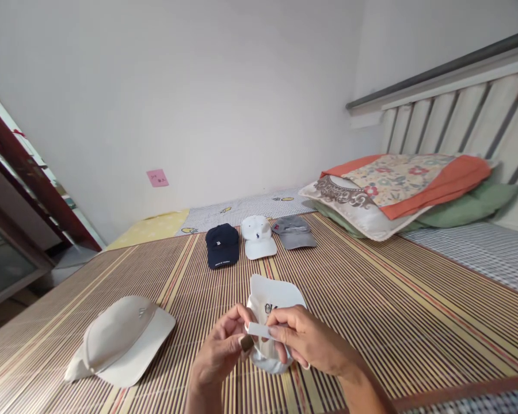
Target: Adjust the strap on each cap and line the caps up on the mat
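Observation:
A white baseball cap (280, 290) with dark lettering lies on the striped mat, its brim pointing away from me. Over its back, both hands pinch the cap's white strap (259, 330). My left hand (219, 348) has thumb and fingers closed at the strap's left end, where a small brown piece (247, 343) shows by the thumb. My right hand (313, 339) grips the strap's right part between thumb and forefinger, its other fingers curled below. The hands cover much of the cap's crown.
Beyond stand a navy cap (222, 246), a white cap (259, 237) and a grey cap (294, 232) in a row. A beige cap (123, 339) sits at left on the striped mat (371, 322). Pillows (397, 184) are piled by the white headboard (449, 112).

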Motion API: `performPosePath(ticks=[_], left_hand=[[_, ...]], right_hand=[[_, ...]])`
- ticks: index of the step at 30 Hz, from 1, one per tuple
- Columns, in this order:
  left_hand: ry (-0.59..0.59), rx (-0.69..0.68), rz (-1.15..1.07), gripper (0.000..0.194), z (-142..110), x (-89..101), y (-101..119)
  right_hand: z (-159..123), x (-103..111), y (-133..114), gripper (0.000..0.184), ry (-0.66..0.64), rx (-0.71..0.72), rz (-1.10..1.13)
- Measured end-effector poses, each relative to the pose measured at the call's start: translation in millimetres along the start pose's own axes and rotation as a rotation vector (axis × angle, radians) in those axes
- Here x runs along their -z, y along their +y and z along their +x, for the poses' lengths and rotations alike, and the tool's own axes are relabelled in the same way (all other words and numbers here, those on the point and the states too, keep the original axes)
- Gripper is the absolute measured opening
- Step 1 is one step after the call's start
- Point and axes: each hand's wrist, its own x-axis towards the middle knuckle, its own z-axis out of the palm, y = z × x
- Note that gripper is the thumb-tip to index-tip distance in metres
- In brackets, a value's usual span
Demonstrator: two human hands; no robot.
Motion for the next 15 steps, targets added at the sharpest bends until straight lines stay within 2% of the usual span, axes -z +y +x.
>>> performPosePath(ticks=[5,10,15], left_hand=[[0.013,-0.004,-0.023,0.026,0.7,-2.1,-1.1],[0.004,-0.005,-0.06,0.025,1.2,-1.2,-3.0],[-0.002,0.002,-0.035,0.028,1.6,0.8,-6.3]], right_hand=[[-1.7,2.6,3.6,0.022,-0.018,-0.001,-0.059],[-3.5,4.5,1.2,0.023,0.038,0.033,-0.032],[-3.3,4.4,2.0,0.022,0.023,-0.01,-0.093]])
